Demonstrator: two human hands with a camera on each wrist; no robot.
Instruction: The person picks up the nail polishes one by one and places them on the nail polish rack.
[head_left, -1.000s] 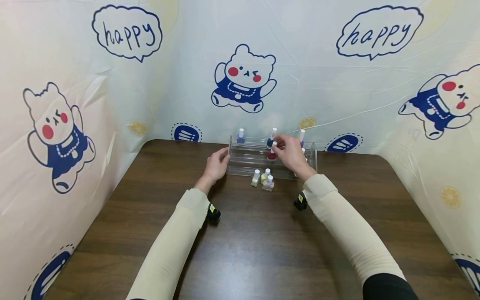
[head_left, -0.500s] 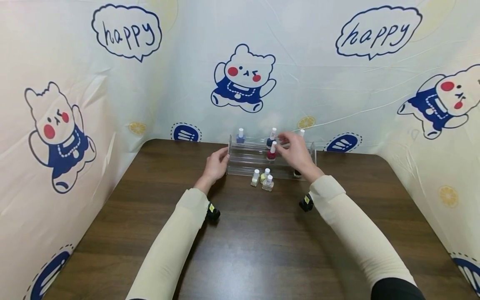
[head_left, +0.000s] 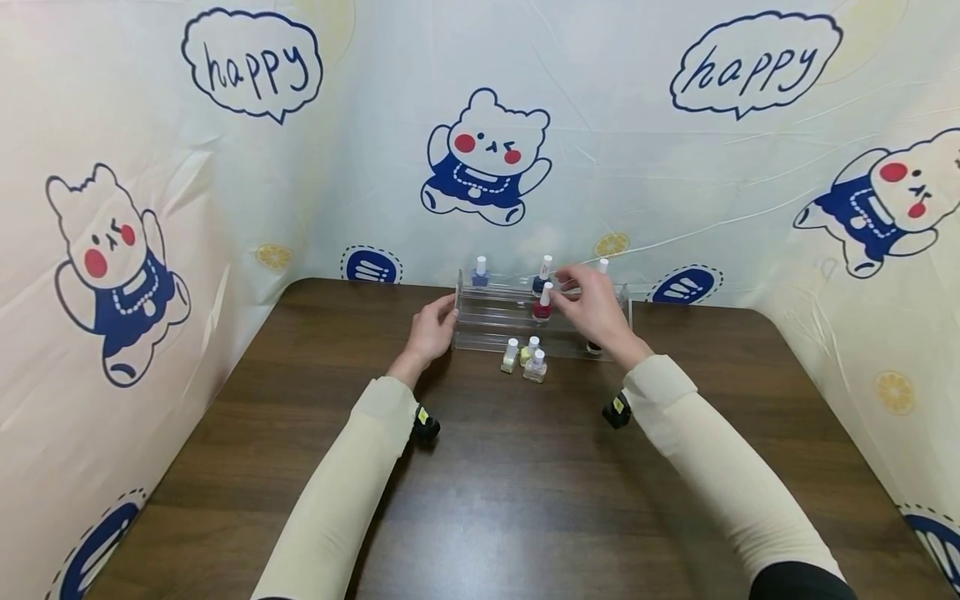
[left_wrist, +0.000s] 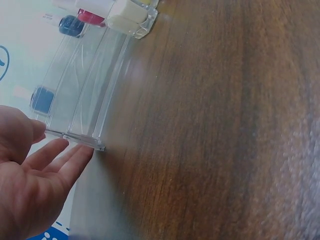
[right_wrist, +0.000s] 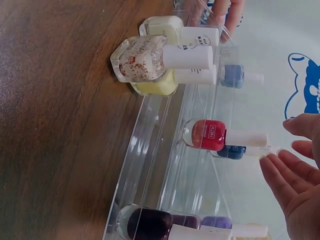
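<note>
The clear rack (head_left: 487, 340) stands near the far edge of the brown table (head_left: 487, 500), well in from its side edges. My left hand (head_left: 431, 335), fingers extended, touches the rack's left end. My right hand (head_left: 596, 308), thumb and fingers parted, is just beside the white cap of the red bottle (head_left: 542, 311) on the middle tier. From that bottle to the rack's left end, the middle and front tiers leave room. Behind it on the back tier is the dark blue bottle (head_left: 540, 285); the light blue bottle (head_left: 480, 277) stands near the left end. Just before the front edge, on the table, sit the cream bottle (right_wrist: 165, 29), the yellow bottle (right_wrist: 157, 87) and the flecked bottle (right_wrist: 142, 59).

Only the right wrist view shows the flecks clearly, the gap between my fingertips and the red cap, and, near the right end, the bodies of the violet bottle (right_wrist: 216, 221) and the wine-coloured bottle (right_wrist: 185, 221).
</note>
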